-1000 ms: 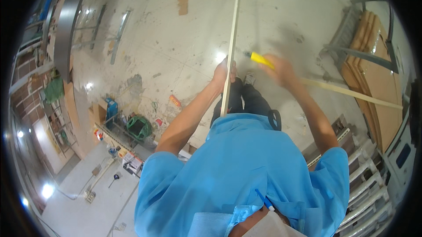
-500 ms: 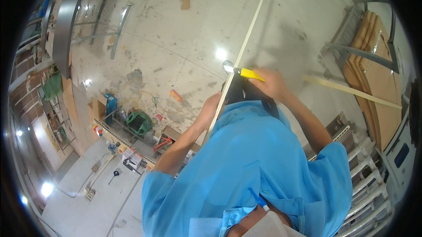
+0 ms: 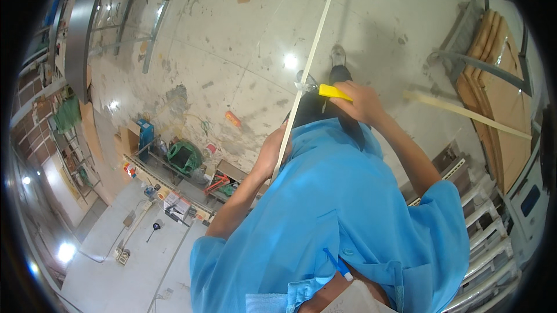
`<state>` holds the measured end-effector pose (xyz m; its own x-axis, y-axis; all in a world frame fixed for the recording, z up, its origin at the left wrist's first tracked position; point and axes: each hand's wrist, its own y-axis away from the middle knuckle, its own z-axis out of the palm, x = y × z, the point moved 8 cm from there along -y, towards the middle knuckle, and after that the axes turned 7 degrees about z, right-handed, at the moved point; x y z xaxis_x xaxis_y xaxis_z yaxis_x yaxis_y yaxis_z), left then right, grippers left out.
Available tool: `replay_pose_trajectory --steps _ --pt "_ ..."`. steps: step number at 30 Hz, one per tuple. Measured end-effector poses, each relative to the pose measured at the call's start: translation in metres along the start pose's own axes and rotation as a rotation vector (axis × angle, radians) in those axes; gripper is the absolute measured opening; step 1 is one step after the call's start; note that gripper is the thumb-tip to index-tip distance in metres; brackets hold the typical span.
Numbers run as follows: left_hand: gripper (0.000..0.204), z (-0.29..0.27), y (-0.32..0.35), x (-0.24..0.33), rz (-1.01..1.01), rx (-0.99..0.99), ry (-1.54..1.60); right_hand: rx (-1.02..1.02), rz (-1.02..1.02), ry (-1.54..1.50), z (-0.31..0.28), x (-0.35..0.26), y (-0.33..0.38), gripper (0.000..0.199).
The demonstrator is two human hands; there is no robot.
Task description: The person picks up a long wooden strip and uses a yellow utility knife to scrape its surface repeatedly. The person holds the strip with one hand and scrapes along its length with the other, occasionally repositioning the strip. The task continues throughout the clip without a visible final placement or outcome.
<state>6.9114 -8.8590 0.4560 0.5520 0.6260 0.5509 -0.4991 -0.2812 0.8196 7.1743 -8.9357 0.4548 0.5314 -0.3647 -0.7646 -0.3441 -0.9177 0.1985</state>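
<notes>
A long, thin pale strip [image 3: 318, 34] runs from the top of the view down to my waist, slanting slightly. My left hand [image 3: 272, 149] is closed around its near part, the fingers partly hidden behind the strip. In my right hand [image 3: 361, 103] is a putty knife [image 3: 335, 92] with a yellow handle. Its metal blade points left and meets the strip's edge. Something whitish shows at the blade's tip, too small to make out.
Left of me stands a grey-white table [image 3: 104, 261] with small tools on it. Beside it are a green bag [image 3: 184, 159] and a blue box [image 3: 145, 133]. Brown cardboard-like panels [image 3: 493, 121] lean in a rack at right, above white metal bars [image 3: 478, 243]. An orange object [image 3: 232, 118] lies on the floor.
The putty knife has turned to lie more level, its blade still at the strip. The strip's far end has shifted left in view. A shoe now shows beyond my right hand.
</notes>
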Motion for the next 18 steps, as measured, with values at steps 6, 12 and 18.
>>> replay_pose_trajectory --steps 6,12,18 --pt "0.048 -0.011 0.011 -0.005 0.036 0.020 -0.028 0.174 0.001 -0.072 -0.020 0.036 -0.034 0.033" --pt "0.046 -0.008 0.023 -0.008 0.051 0.067 -0.151 0.178 0.070 -0.076 -0.033 0.076 -0.058 0.033" --pt "0.047 -0.016 0.033 -0.013 -0.009 0.073 -0.121 0.195 0.025 -0.099 -0.048 0.089 -0.078 0.034"
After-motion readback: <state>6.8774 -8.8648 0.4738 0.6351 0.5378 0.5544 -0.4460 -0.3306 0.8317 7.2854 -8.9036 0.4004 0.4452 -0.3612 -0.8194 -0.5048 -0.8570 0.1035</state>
